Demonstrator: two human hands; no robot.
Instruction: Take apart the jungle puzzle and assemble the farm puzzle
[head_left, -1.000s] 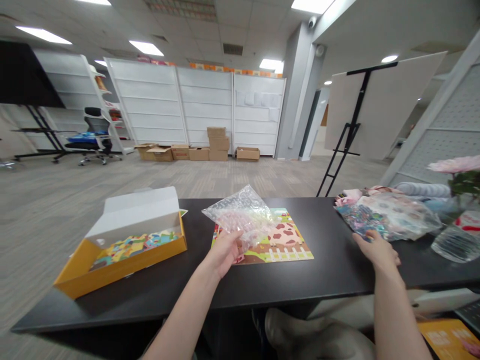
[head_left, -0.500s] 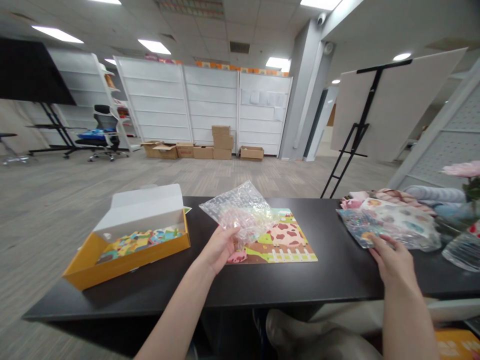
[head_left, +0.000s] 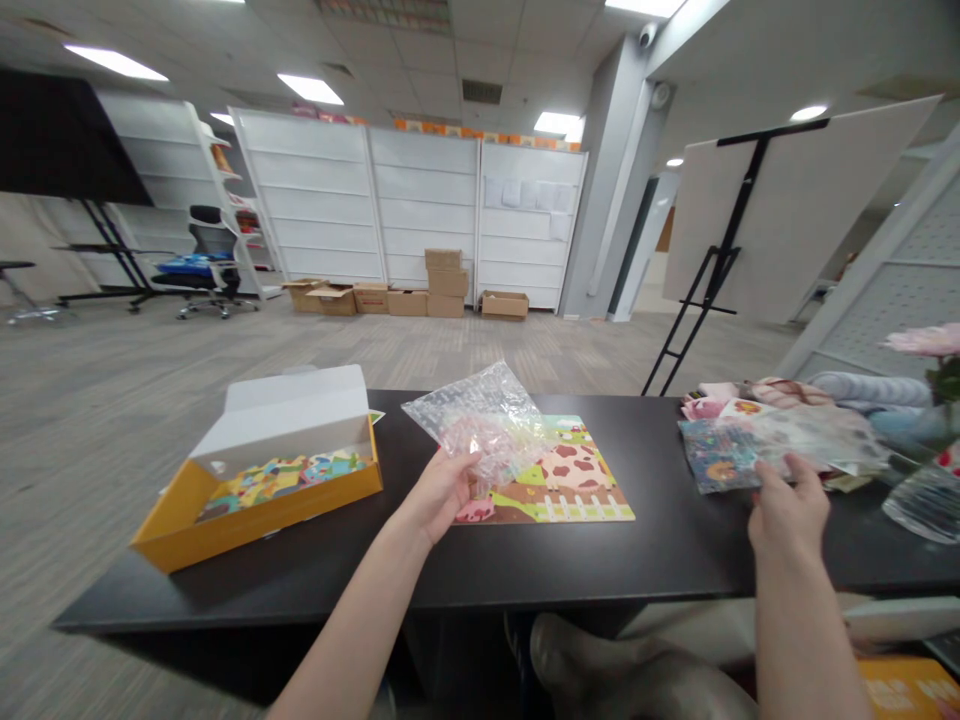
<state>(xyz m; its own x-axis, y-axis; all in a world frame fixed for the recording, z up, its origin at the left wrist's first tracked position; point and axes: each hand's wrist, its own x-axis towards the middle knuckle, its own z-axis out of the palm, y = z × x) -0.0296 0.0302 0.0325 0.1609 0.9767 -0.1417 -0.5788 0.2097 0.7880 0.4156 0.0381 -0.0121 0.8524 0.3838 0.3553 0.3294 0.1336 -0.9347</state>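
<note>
My left hand (head_left: pixel 441 492) is closed on a clear bubble-wrap bag (head_left: pixel 491 425), holding it above the left part of a farm picture board (head_left: pixel 581 470) with a spotted cow and a white fence. At the right, my right hand (head_left: pixel 789 505) is at the near edge of a clear plastic packet (head_left: pixel 720 458) with a blue printed part. Its fingers are bent; whether they grip the packet is unclear. Left of the board stands an open yellow box (head_left: pixel 277 515) with colourful puzzle pieces (head_left: pixel 281 480) inside and its white lid raised.
All this lies on a black table (head_left: pixel 540 575). Rolled fabrics (head_left: pixel 870 390), a pink flower (head_left: pixel 926 340) and a clear wrapped vase (head_left: pixel 926 505) are at the right end. Beyond the table are an easel (head_left: pixel 724 260), cardboard boxes (head_left: pixel 446 285) and a chair (head_left: pixel 210 260).
My right hand has shifted slightly right, and the plastic packet beside it has turned and flattened. My left hand and the bubble-wrap bag have hardly moved.
</note>
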